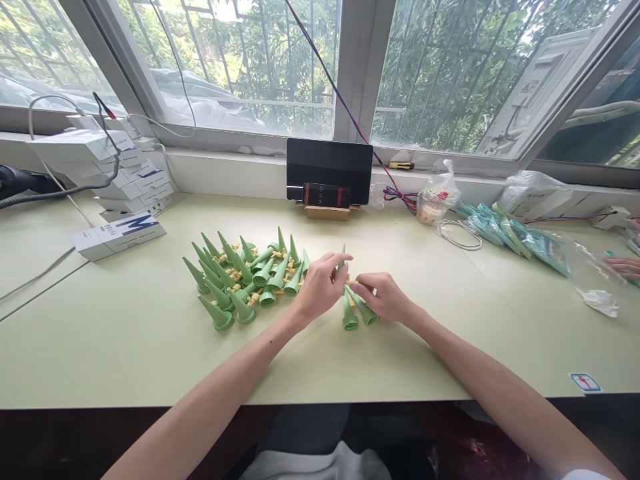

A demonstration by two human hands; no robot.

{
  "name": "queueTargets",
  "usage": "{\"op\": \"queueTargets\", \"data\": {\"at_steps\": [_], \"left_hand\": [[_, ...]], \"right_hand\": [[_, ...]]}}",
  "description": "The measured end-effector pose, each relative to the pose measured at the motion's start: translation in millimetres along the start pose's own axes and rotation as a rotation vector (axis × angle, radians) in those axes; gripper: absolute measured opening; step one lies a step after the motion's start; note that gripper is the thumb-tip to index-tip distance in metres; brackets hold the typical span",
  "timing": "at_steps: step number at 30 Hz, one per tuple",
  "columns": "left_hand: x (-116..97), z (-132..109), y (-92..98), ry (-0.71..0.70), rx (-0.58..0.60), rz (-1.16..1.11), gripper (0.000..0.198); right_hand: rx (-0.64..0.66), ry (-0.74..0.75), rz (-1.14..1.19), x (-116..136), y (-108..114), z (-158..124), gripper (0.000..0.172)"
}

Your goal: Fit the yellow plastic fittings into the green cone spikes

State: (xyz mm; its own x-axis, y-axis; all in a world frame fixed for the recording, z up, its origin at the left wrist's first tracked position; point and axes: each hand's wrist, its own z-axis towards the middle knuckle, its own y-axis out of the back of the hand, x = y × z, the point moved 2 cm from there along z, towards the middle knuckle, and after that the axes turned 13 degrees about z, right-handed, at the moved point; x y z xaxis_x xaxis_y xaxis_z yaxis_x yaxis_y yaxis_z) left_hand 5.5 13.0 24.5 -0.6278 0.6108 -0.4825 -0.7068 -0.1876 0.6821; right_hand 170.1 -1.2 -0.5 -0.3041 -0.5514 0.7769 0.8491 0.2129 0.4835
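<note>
A heap of several green plastic cone spikes (240, 277) with small yellow fittings lies on the pale green table (150, 347), left of centre. My left hand (320, 287) is at the heap's right edge, fingers curled and pinching a green cone by its tip. My right hand (385, 297) is closed on two green cones (356, 312) that point up and left, their wide open ends toward me. The two hands almost touch.
A dark tablet (329, 172) leans on a wooden stand at the window sill. White boxes (117, 233) are stacked at the left with cables. Teal packets (515, 237) and plastic bags lie at the right, where another person's hand (625, 265) shows at the edge.
</note>
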Motion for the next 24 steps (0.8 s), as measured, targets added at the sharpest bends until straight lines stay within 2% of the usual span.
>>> {"op": "queueTargets", "data": {"at_steps": [6, 14, 24], "left_hand": [[-0.9, -0.1, 0.5, 0.004, 0.007, -0.028, 0.023], [-0.3, -0.9, -1.1, 0.000, 0.004, -0.034, 0.024], [0.0, -2.9, -3.3, -0.015, 0.008, -0.010, 0.024]], "right_hand": [[-0.017, -0.010, -0.011, 0.5, -0.1, 0.7, 0.043], [-0.070, -0.052, 0.100, 3.6, -0.2, -0.9, 0.025], [-0.076, -0.035, 0.039, -0.4, -1.9, -0.9, 0.040]]}}
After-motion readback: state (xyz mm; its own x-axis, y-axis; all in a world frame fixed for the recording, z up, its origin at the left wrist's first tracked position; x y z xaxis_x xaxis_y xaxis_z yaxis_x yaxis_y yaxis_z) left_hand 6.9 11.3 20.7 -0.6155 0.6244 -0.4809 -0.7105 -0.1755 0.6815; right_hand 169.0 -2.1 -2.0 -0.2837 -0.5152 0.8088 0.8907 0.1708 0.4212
